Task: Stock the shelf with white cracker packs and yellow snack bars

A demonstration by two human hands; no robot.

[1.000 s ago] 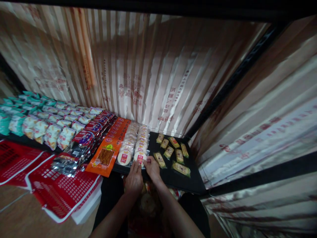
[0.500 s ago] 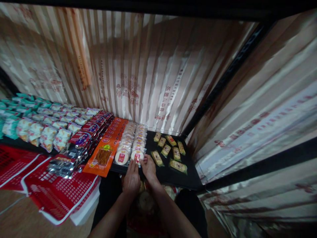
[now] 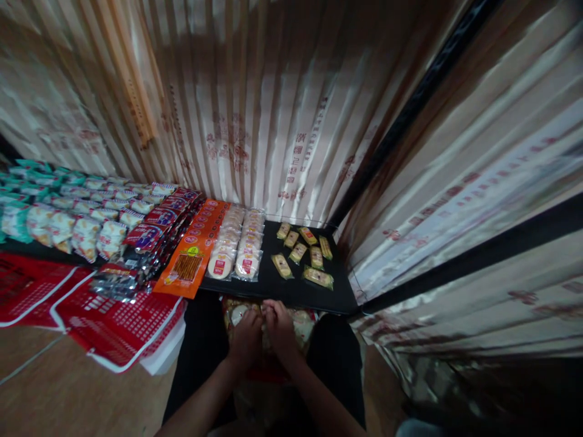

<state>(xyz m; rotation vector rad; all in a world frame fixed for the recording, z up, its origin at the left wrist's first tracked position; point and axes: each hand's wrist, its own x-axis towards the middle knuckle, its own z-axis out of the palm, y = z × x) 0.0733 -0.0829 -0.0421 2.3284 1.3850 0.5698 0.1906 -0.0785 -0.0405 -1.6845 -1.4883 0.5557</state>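
Note:
My left hand (image 3: 246,335) and my right hand (image 3: 277,328) are side by side over a bag of wrapped snacks (image 3: 303,323) below the front edge of a black shelf (image 3: 314,294). Their fingers curl down into the bag's top; what they grip is hidden. On the shelf just beyond them lie two rows of round white cakes in clear wrappers (image 3: 237,243). Right of those sit several small yellow packets (image 3: 300,255).
Orange snack packs (image 3: 195,252), red-and-blue packs (image 3: 155,227) and white and green packs (image 3: 68,212) fill the shelf to the left. Red-and-white printed bags (image 3: 109,318) lie at its front left. Striped satin curtains (image 3: 273,103) close in the back and right.
Both hands have drawn back from the nearest round cake on the shelf and dropped into the bag below. The camera tilted down, so the shelf sits higher in view.

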